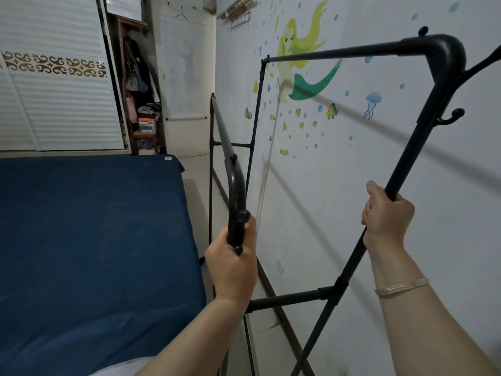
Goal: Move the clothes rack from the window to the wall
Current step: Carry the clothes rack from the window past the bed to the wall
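Observation:
A black metal clothes rack [333,54] with two top rails and no clothes on it stands in the narrow gap between the bed and the white wall [339,164] with mermaid stickers. My left hand [233,259] grips the curved corner of the nearer, lower rail. My right hand [386,213] is closed around the upright post below the taller rail's corner, close to the wall. A cross bar joins the two posts below my wrists. The rack's feet are hidden.
A bed with a blue cover [95,240] fills the left side, leaving a slim floor strip beside the wall. A white slatted wardrobe [59,99] and an open closet [141,104] with hanging clothes stand at the far end.

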`<action>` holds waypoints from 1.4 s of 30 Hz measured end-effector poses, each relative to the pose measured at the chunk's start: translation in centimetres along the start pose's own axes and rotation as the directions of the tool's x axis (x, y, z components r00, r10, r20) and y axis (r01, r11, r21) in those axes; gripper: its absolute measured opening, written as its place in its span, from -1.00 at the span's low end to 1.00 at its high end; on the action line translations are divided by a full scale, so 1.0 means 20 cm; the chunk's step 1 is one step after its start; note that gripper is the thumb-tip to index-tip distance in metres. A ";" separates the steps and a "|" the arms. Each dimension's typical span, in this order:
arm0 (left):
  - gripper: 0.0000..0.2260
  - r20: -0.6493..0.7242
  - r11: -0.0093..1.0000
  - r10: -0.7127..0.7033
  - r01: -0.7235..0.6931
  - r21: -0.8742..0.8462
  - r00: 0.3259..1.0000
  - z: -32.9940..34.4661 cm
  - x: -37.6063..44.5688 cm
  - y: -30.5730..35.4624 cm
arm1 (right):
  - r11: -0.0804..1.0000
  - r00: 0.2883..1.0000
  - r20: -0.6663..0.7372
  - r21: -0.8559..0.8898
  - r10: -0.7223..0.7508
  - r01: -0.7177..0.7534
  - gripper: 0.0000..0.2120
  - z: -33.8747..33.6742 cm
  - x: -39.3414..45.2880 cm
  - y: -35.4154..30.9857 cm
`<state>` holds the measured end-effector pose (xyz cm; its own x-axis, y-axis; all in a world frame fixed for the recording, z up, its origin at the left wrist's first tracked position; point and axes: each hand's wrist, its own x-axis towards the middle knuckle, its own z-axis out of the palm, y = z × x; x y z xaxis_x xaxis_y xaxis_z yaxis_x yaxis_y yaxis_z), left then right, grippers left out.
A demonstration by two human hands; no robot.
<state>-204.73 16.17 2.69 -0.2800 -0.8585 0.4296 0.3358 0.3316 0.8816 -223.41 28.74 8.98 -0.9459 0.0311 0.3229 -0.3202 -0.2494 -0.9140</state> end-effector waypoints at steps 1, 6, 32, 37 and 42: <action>-0.68 0.001 1.000 -0.002 0.002 0.003 1.000 0.02 0.00 0.00 | 1.000 1.000 -0.005 -0.006 -0.010 0.010 -0.60 -0.01 0.02 0.01; -0.74 0.046 1.000 -0.001 0.001 -0.010 0.999 0.02 0.01 -0.01 | 0.992 0.993 -0.052 -0.086 -0.102 0.097 -0.69 0.00 0.04 0.06; -0.80 0.660 0.994 0.053 0.025 -0.108 0.750 -0.07 0.07 0.02 | 0.811 0.902 -0.252 -0.564 -0.351 0.158 -0.84 -0.03 -0.01 -0.03; -0.73 0.723 0.986 0.002 0.118 -0.115 0.691 0.03 -0.01 0.05 | 0.786 0.907 -0.241 -0.602 -0.344 0.138 -0.93 -0.15 0.06 -0.08; -0.73 0.719 0.982 0.016 0.123 -0.140 0.695 0.15 -0.09 0.10 | 0.771 0.891 -0.247 -0.617 -0.381 0.159 -0.93 -0.24 0.16 -0.09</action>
<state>-206.19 19.54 4.32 -0.8359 -0.3100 0.4529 0.4217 0.1654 0.8915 -226.05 33.91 10.52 -0.7336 0.3620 0.5752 -0.4289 0.4098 -0.8050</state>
